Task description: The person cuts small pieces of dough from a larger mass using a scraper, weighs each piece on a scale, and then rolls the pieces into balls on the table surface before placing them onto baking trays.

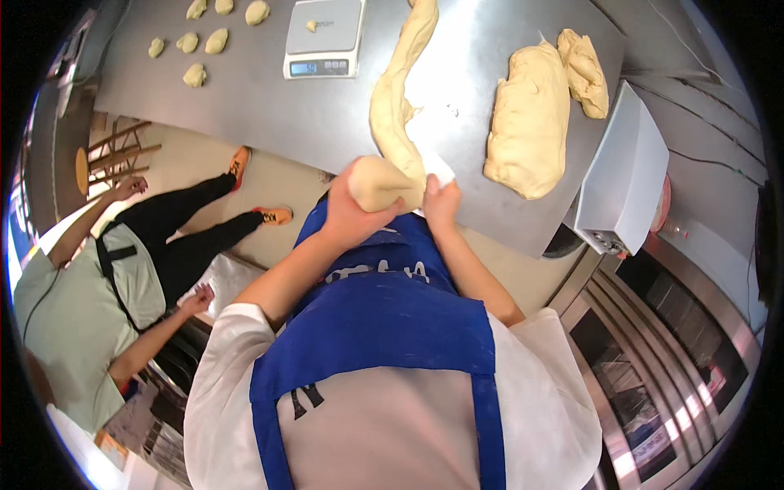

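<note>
A long rope of pale yellow dough (394, 114) runs across the steel worktable to its near edge, in front of my apron. My left hand (353, 219) is wrapped round the rounded near end of the dough, thumb lying along its lower side. Close on the right, my right hand (442, 202) is closed on a white flat scraper (438, 169), which rests against the side of the dough. Most of the scraper is hidden behind the dough and fingers. Further off stands a digital scale (324, 37) with a small dough bit (311, 26) on its plate.
Several small dough pieces (187, 42) lie at the far left of the worktable (245, 102). A large dough slab (531, 122) and a smaller lump (585, 73) sit on the right. A white bin-like box (625, 171) adjoins the table's right edge. Another person (98, 302) stands at left.
</note>
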The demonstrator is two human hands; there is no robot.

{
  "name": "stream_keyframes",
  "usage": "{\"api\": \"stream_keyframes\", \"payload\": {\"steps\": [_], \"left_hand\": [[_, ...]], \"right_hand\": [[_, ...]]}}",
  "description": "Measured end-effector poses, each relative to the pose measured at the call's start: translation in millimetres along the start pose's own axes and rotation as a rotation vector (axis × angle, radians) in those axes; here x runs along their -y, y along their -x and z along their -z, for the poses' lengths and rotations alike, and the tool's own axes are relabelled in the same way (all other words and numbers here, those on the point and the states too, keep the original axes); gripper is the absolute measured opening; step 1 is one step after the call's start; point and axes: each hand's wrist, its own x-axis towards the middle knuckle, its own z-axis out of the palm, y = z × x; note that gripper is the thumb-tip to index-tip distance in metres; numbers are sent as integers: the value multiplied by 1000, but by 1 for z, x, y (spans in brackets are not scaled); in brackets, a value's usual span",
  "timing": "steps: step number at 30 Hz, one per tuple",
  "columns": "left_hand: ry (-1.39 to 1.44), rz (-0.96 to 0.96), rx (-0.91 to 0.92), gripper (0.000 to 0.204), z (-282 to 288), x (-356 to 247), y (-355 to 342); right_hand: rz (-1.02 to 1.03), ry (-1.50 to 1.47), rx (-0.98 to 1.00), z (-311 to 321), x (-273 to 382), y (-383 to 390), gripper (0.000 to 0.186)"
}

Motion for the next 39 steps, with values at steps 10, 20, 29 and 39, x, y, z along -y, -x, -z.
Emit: {"api": "stream_keyframes", "payload": {"steps": [10,20,29,39], "left_hand": [[365,4,-176,47,194,47,-89],[-382,438,-200,61,298,126,-131],[-1115,-601,392,66,311,78,-133],[-1196,-322,645,40,395,99,-169]], "right_hand": [[30,578,-126,28,42,-115,39],[75,684,-1,35,44,-108,44],[-29,645,-282,18,131,-106,46],[521,560,-211,-122,227,-95,52]]}}
